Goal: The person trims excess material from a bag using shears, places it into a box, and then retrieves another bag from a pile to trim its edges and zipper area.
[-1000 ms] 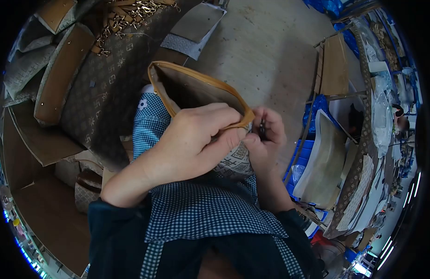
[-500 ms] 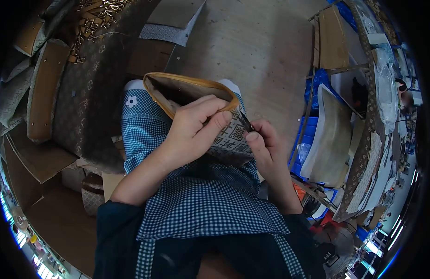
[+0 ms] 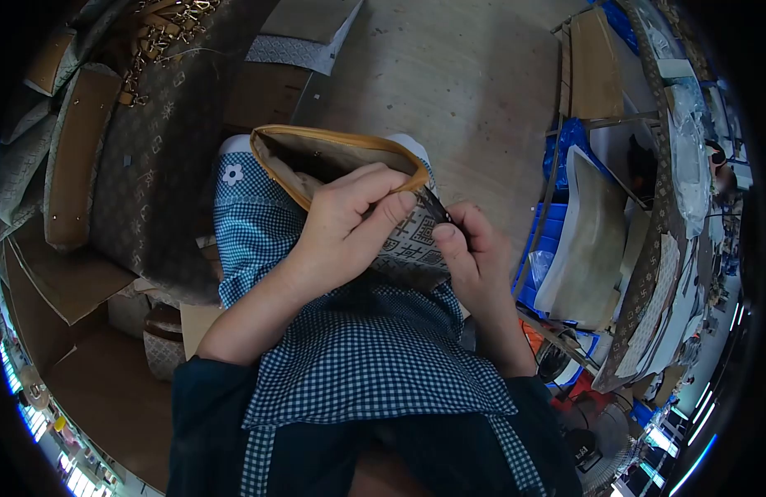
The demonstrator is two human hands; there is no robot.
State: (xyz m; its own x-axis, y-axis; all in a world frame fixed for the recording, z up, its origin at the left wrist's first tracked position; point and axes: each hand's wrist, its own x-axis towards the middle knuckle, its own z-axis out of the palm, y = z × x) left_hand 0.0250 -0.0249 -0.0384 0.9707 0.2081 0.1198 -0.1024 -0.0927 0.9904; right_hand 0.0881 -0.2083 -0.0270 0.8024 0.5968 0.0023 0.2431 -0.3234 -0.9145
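A patterned bag (image 3: 412, 240) with a tan-edged open mouth lies over my lap, on the checked cloth (image 3: 375, 364). My left hand (image 3: 350, 224) pinches the bag's rim at its right corner, thumb outside and some fingers inside the opening. Just right of that corner, my right hand (image 3: 474, 253) holds a small dark tool (image 3: 437, 207) between thumb and fingers, its tip close to the rim beside my left thumb. The tool's exact kind is hard to make out.
On the left, a dark patterned surface (image 3: 155, 174) bears metal clasps (image 3: 176, 33) and tan-trimmed bag pieces (image 3: 81, 157). A cardboard box (image 3: 110, 398) stands lower left. At right is a rack with sheets (image 3: 594, 248), blue plastic (image 3: 544, 240) and a fan (image 3: 602, 435).
The bag's rim has shifted slightly left and up. The dark tool in my right hand lies at a slightly different angle. Both hands keep their hold.
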